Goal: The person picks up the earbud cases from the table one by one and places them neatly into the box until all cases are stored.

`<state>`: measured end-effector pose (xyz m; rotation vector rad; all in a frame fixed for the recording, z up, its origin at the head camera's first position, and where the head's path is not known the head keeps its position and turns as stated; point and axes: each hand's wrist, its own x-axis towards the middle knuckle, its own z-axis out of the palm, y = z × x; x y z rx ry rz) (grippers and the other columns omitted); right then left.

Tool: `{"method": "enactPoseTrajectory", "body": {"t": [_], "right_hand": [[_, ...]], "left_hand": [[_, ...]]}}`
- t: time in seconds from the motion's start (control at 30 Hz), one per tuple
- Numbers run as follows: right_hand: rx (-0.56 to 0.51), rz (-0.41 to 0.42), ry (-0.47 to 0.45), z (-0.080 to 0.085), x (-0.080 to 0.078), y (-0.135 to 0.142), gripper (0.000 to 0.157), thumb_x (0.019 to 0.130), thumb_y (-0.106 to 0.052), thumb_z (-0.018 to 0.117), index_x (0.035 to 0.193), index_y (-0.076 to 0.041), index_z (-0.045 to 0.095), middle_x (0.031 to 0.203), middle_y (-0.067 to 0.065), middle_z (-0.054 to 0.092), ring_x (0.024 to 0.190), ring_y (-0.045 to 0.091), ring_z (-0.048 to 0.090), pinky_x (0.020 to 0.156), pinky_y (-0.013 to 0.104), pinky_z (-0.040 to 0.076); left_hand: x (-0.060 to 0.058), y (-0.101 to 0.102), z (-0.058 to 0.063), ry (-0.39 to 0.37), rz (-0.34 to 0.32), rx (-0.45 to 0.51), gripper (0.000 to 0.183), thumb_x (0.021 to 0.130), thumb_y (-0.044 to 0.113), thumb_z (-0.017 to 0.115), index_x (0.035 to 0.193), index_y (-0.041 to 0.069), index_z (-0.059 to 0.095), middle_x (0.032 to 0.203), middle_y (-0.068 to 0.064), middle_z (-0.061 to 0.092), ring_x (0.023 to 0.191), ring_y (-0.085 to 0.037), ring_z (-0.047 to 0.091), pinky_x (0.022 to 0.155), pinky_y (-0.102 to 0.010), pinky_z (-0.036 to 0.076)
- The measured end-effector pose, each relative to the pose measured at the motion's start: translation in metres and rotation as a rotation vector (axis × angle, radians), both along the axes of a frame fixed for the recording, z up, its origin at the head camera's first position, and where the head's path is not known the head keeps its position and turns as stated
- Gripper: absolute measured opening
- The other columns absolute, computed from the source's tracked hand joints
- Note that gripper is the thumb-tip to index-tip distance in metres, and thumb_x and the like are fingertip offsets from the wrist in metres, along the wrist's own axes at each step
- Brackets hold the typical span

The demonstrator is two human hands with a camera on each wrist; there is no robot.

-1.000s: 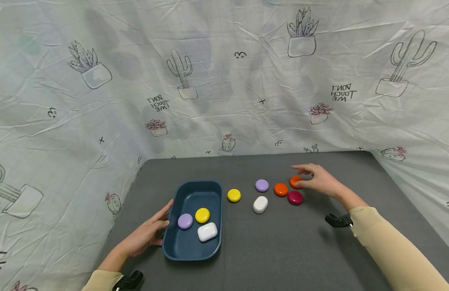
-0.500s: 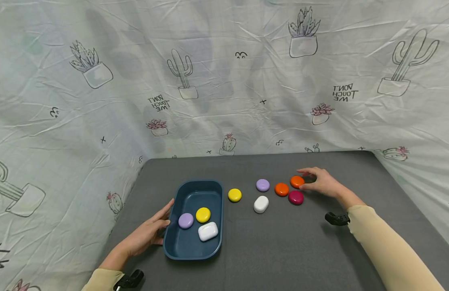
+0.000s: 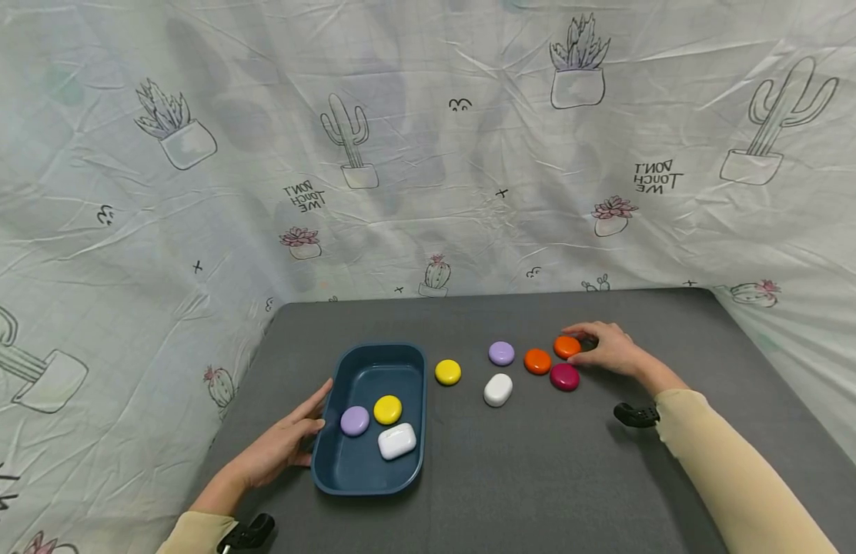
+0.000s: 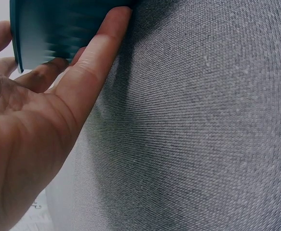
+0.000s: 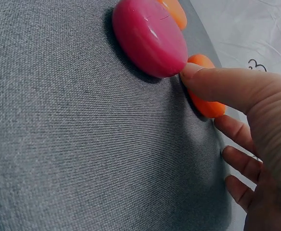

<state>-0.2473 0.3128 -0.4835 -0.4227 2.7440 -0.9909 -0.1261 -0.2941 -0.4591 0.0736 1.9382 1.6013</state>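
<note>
My left hand rests against the left wall of a dark blue tray, its fingers spread along the outside, also seen in the left wrist view. Inside lie a lilac pebble-like piece, a yellow one and a white rounded block. On the right, my right hand pinches a glossy orange piece between thumb and fingers, low at the cloth. In the right wrist view the thumb crosses that orange piece, close to a crimson piece.
Between tray and right hand lie a yellow piece, a lilac piece, a white piece and another orange piece. The grey table meets a printed curtain at the back.
My right hand has come down and its thumb and fingers have closed about the orange piece, which stays in place. The left hand and tray have not moved.
</note>
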Motion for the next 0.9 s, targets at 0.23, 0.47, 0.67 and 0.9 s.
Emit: {"method": "enactPoseTrajectory", "body": {"t": [0.23, 0.47, 0.67, 0.9], "right_hand": [[0.012, -0.015, -0.024, -0.0008, -0.0020, -0.0008, 0.061, 0.088, -0.039, 0.081, 0.140, -0.012, 0.064, 0.135, 0.020, 0.058, 0.120, 0.042, 0.040, 0.094, 0.064, 0.028], [0.024, -0.024, -0.033, -0.0002, -0.0029, -0.0008, 0.061, 0.087, -0.040, 0.081, 0.139, -0.012, 0.065, 0.132, 0.019, 0.058, 0.118, 0.040, 0.040, 0.092, 0.061, 0.030], [0.022, -0.020, -0.031, 0.0004, -0.0024, -0.0003, 0.060, 0.087, -0.039, 0.082, 0.138, -0.011, 0.065, 0.127, 0.017, 0.060, 0.113, 0.037, 0.041, 0.090, 0.058, 0.031], [0.021, -0.021, -0.037, 0.0005, -0.0027, -0.0009, 0.058, 0.087, -0.038, 0.081, 0.137, -0.012, 0.065, 0.128, 0.016, 0.060, 0.115, 0.038, 0.041, 0.090, 0.060, 0.031]], "left_hand": [[0.0001, 0.0001, 0.0009, -0.003, -0.001, 0.003, 0.069, 0.110, 0.029, 0.046, 0.165, 0.041, 0.006, 0.169, -0.020, 0.002, 0.144, -0.051, 0.027, 0.090, -0.057, 0.053], [-0.0002, 0.0010, 0.0014, -0.006, 0.003, 0.006, 0.069, 0.110, 0.028, 0.046, 0.165, 0.041, 0.006, 0.169, -0.021, 0.002, 0.145, -0.052, 0.025, 0.090, -0.057, 0.053], [-0.0005, 0.0015, 0.0007, -0.007, 0.009, 0.001, 0.069, 0.110, 0.029, 0.047, 0.165, 0.041, 0.006, 0.170, -0.019, 0.001, 0.145, -0.053, 0.023, 0.090, -0.058, 0.053], [-0.0001, 0.0013, 0.0008, -0.006, 0.009, 0.001, 0.069, 0.110, 0.029, 0.046, 0.165, 0.040, 0.006, 0.169, -0.021, 0.003, 0.145, -0.053, 0.025, 0.090, -0.057, 0.053]]}}
